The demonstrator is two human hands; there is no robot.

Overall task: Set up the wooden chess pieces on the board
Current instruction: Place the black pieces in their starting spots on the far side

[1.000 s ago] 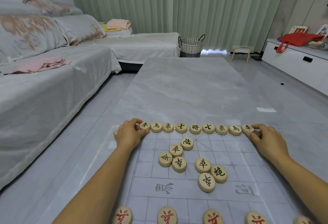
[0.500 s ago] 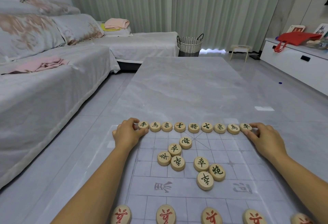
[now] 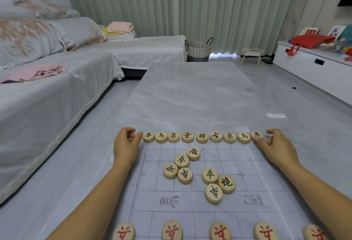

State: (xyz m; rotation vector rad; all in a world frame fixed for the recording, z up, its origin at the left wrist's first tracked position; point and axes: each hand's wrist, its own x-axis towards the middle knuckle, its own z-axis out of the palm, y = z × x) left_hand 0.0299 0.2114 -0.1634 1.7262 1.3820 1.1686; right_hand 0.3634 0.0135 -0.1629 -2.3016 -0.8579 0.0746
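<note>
Wooden red pieces (image 3: 172, 230) sit closest, in a line below both wrists. Between the two arms, seven loose pieces (image 3: 210, 175) with dark marks lie in two little heaps on the board (image 3: 150, 198). They are not on their spots yet.

Further up, the back row (image 3: 202, 137) of nine pieces runs from one hand to the other. The left hand (image 3: 124, 144) is curled with nothing in it, and its thumb tip touches the left end piece (image 3: 148, 136). The right hand (image 3: 277, 145) seems to pinch the right end piece (image 3: 256, 135) between thumb and finger.

I think the pieces are small, light, hard and smooth, so they will slide easily on the slick board. It looks best to take one by its round edge with thumb and finger, or to push it along flat.

Past the fingers, the grey worktop (image 3: 200, 91) stretches away.
</note>
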